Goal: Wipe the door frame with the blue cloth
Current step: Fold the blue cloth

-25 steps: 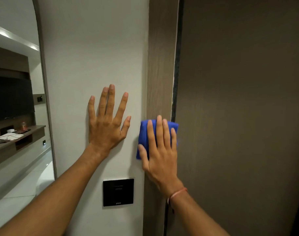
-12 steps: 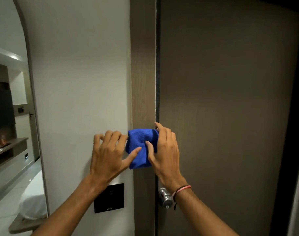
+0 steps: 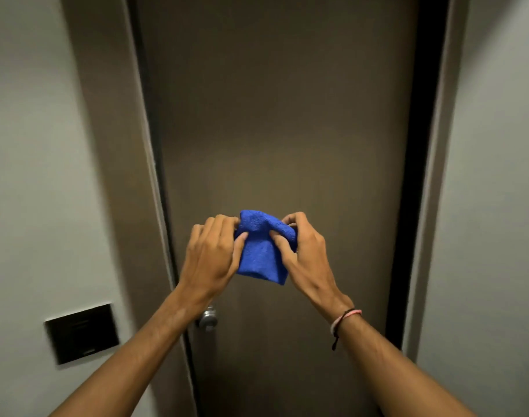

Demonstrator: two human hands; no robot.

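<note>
The blue cloth [image 3: 261,251] is bunched up in mid-air in front of the brown door [image 3: 281,115]. My left hand [image 3: 210,257] pinches its left top edge and my right hand [image 3: 302,254] pinches its right top edge. The cloth hangs down between them, away from any surface. The brown door frame shows as a left post [image 3: 112,145] and a right post [image 3: 434,164] on either side of the door. Neither hand touches the frame.
A round metal door knob [image 3: 207,320] sits low on the door's left side, partly behind my left forearm. A black switch panel [image 3: 82,332] is on the pale wall [image 3: 31,176] at the lower left. More pale wall [image 3: 497,206] lies to the right.
The cloth came off the left frame post and now sits in both hands before the door. My left hand left the wall and took hold of the cloth. The view swung right.
</note>
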